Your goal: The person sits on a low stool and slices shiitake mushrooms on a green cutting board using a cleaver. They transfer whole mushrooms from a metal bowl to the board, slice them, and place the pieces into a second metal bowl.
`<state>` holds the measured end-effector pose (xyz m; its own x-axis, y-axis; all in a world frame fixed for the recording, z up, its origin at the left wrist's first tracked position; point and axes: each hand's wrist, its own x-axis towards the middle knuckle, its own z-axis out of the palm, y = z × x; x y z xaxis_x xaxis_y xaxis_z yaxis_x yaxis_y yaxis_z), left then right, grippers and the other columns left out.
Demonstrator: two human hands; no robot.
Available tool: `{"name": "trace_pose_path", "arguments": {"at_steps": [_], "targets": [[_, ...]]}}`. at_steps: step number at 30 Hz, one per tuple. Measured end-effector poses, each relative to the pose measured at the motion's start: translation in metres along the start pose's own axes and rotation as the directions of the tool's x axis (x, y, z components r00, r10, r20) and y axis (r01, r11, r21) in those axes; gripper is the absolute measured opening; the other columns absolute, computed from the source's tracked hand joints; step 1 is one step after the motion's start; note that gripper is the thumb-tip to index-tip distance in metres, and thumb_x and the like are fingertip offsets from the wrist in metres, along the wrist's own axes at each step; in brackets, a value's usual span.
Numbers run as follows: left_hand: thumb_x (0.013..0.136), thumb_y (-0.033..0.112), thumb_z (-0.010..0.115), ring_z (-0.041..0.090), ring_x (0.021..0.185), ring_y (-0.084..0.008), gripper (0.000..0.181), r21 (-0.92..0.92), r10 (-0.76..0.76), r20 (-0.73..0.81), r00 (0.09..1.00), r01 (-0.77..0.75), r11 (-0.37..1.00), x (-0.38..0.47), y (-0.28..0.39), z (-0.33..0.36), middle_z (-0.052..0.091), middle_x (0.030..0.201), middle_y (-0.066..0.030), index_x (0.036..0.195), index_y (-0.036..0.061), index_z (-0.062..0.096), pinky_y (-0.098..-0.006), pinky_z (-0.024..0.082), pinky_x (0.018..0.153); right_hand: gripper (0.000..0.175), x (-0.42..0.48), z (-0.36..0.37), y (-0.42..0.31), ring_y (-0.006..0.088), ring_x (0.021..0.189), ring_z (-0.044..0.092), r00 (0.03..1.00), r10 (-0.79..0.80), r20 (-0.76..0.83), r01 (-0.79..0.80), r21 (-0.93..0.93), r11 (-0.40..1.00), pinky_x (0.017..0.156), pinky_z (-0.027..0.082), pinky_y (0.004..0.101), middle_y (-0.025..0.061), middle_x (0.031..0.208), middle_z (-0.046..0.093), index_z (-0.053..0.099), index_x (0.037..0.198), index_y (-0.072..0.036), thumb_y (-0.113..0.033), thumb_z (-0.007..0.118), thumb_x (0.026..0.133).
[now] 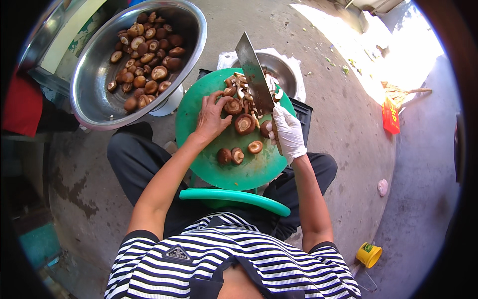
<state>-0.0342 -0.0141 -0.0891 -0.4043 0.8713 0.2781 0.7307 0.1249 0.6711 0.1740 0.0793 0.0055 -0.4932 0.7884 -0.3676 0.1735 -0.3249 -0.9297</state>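
Observation:
My right hand, in a thin white glove, grips the handle of a cleaver. The wide blade points away from me over sliced mushrooms on a round green cutting board. Beside the gloved fingers lies a brown mushroom, partly covered. My bare left hand is over the board's left side, thumb and fingers apart around the near edge of a shiitake mushroom; whether it grips it is unclear. A larger shiitake lies stem up close by. Nearer me rest three whole mushrooms.
A large steel basin of whole shiitakes stands at the left. Behind the board sits a smaller steel bowl, partly hidden. A green plastic rim lies between board and lap. Rightward are a red bag and yellow bucket.

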Motion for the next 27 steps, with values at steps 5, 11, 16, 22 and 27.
{"name": "trace_pose_path", "arguments": {"at_steps": [5, 11, 16, 22, 27], "targets": [[0.076, 0.018, 0.079, 0.050, 0.120, -0.0338, 0.049, 0.031, 0.256, -0.011, 0.967, -0.256, 0.966, -0.001, 0.028, 0.003, 0.053, 0.133, -0.0107, 0.121, 0.0116, 0.063, -0.0443, 0.043, 0.106, 0.034, 0.000, -0.030, 0.002, 0.0065, 0.050, 0.052, 0.997, -0.072, -0.010, 0.073, 0.100, 0.992, 0.041, 0.042, 0.0213, 0.0004, 0.071, 0.061, 0.063, 0.126, -0.009, -0.035, 0.056, 0.105], [0.079, 0.030, 0.078, 0.048, 0.121, -0.0306, 0.055, -0.044, 0.557, 0.251, 0.792, -0.565, 0.824, 0.007, 0.057, 0.059, 0.057, 0.127, -0.0066, 0.127, 0.0117, 0.060, -0.0431, 0.040, 0.107, 0.031, -0.005, -0.038, -0.004, 0.0063, 0.052, 0.053, 0.993, -0.102, -0.054, 0.108, 0.118, 0.987, 0.041, 0.042, 0.0214, 0.0002, 0.072, 0.061, 0.065, 0.120, -0.009, -0.035, 0.057, 0.105], [0.079, 0.031, 0.076, 0.047, 0.122, -0.0285, 0.053, -0.031, 0.504, 0.350, 0.790, -0.527, 0.849, 0.004, 0.055, 0.064, 0.059, 0.127, -0.0027, 0.127, 0.0136, 0.061, -0.0435, 0.037, 0.110, 0.034, -0.014, -0.046, -0.001, 0.0058, 0.052, 0.053, 0.995, -0.078, -0.064, 0.086, 0.119, 0.989, 0.042, 0.042, 0.0206, -0.0002, 0.072, 0.061, 0.065, 0.124, -0.009, -0.035, 0.056, 0.105], [0.079, 0.033, 0.077, 0.047, 0.125, -0.0318, 0.052, 0.004, 0.417, 0.350, 0.839, -0.447, 0.895, -0.021, 0.030, 0.004, 0.060, 0.123, -0.0054, 0.125, 0.0123, 0.062, -0.0468, 0.037, 0.109, 0.038, -0.016, -0.039, 0.011, 0.0047, 0.052, 0.053, 1.000, -0.012, -0.003, 0.012, 0.069, 0.998, 0.043, 0.041, 0.0201, -0.0013, 0.072, 0.061, 0.063, 0.132, -0.011, -0.037, 0.057, 0.104], [0.079, 0.032, 0.079, 0.046, 0.126, -0.0347, 0.060, 0.013, 0.353, 0.180, 0.918, -0.361, 0.932, -0.006, 0.016, -0.022, 0.055, 0.131, -0.0112, 0.130, 0.0100, 0.058, -0.0455, 0.038, 0.110, 0.039, -0.021, -0.026, 0.017, 0.0031, 0.050, 0.050, 0.999, 0.039, 0.029, -0.040, 0.064, 0.997, 0.042, 0.039, 0.0191, -0.0023, 0.071, 0.059, 0.061, 0.134, -0.009, -0.034, 0.058, 0.104]]}}
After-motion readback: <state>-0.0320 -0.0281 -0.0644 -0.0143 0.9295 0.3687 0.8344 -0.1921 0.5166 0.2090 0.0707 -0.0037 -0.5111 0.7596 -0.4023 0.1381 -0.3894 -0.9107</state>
